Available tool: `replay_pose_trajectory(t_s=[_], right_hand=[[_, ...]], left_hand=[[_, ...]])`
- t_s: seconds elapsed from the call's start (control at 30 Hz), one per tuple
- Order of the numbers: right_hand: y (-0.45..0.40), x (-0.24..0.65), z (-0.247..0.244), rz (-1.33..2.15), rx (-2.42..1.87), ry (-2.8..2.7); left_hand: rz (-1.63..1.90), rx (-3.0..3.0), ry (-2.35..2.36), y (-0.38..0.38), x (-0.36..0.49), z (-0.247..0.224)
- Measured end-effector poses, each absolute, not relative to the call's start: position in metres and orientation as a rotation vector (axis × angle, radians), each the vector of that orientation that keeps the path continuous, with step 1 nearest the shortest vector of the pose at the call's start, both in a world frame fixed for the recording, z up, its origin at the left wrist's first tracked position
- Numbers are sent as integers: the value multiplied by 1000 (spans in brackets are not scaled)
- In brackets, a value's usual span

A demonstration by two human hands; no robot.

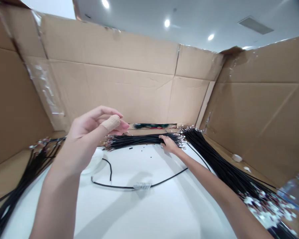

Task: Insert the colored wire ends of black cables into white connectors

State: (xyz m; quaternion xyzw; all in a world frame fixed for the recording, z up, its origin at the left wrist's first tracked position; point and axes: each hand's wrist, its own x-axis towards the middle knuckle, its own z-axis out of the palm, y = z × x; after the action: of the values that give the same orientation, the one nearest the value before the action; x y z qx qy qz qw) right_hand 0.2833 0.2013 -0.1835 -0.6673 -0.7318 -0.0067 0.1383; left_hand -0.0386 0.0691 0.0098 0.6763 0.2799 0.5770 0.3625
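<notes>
At far edge of white table point(164, 212), black cables point(137, 140) touched by right hand point(169, 144), grip unclear; left hand point(93, 129) raised, loosely parted. Picking apparently underway; one-cable pinch needed.

We've got a tall brown cardboard back wall point(109, 83) straight ahead, creased horiz. w/ a vert. seam right of centre. A brown cardboard left wall point(12, 96) & a brown cardboard right wall point(264, 103) flank us. Shiny clear tape point(48, 93) runs down by the L corner. Low in the back wall we see a narrow rectangular slot point(154, 126). Above, we've a pale blue-grey ceiling point(139, 11) w/ several round white lights point(166, 23), all lit, plus a rectangular grey vent point(255, 25) upper R. Below us: a flat white work surface point(144, 219), soft shadows on it.
</notes>
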Motion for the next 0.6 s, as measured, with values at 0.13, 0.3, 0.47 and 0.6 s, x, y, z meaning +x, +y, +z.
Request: replay_pose_trajectory(t_s=[0.13, 0.3, 0.47, 0.6], right_hand=[[227, 240, -184, -41, -1860, -2164], [239, 230, -179, -14, -1862, -2212], [235, 242, -168, -11, -1837, -2203], [232, 250, -149, -69, -1775, -2131]], left_hand=[[1559, 1723, 703, 66, -47, 13], [1637, 1732, 690, 64, -52, 14], [1680, 1729, 705, 65, -58, 14], [1703, 1713, 693, 66, -62, 15]])
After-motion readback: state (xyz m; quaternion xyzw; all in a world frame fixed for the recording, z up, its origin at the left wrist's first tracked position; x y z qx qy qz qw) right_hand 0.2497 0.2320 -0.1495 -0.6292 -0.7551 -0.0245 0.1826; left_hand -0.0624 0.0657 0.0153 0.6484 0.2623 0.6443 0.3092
